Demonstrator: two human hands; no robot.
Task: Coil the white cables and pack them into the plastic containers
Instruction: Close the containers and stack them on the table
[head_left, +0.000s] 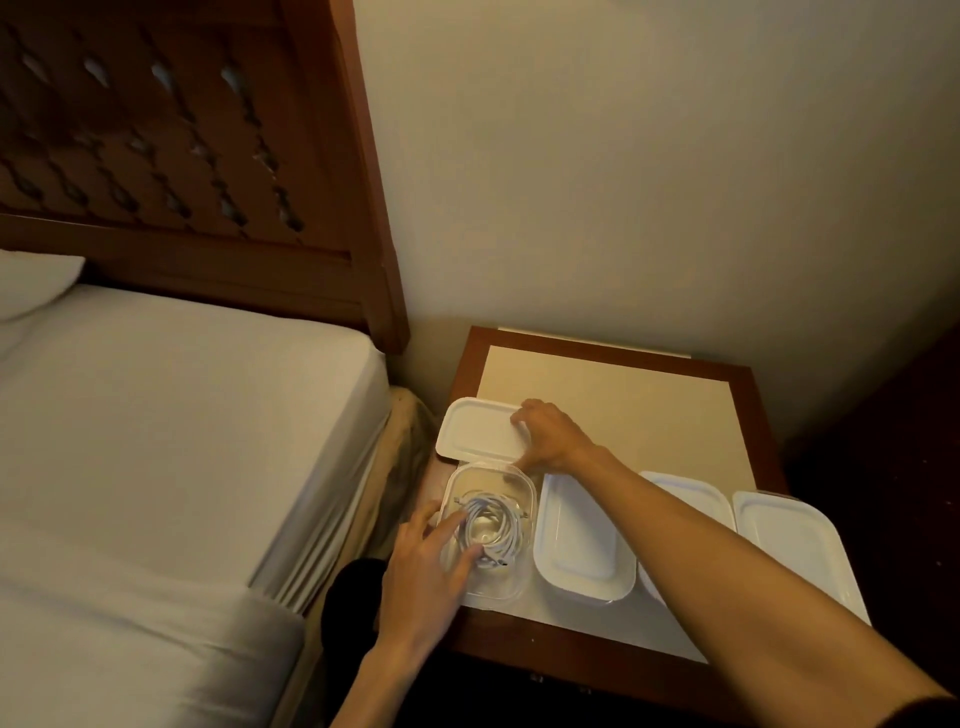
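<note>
A clear plastic container stands at the near left of the bedside table, and a coiled white cable lies inside it. My left hand reaches into the container, its straight fingers pressing on the coil. Behind the container lies a loose white lid. My right hand grips the lid's right end, fingers curled over its far edge and thumb at its near edge. To the right stand three containers closed with white lids: one beside the open one, one partly hidden by my right forearm, one farthest right.
The wooden bedside table has a beige top and stands in a corner against the wall. A bed with white sheets and a dark wooden headboard sits close on the left. A narrow gap separates bed and table.
</note>
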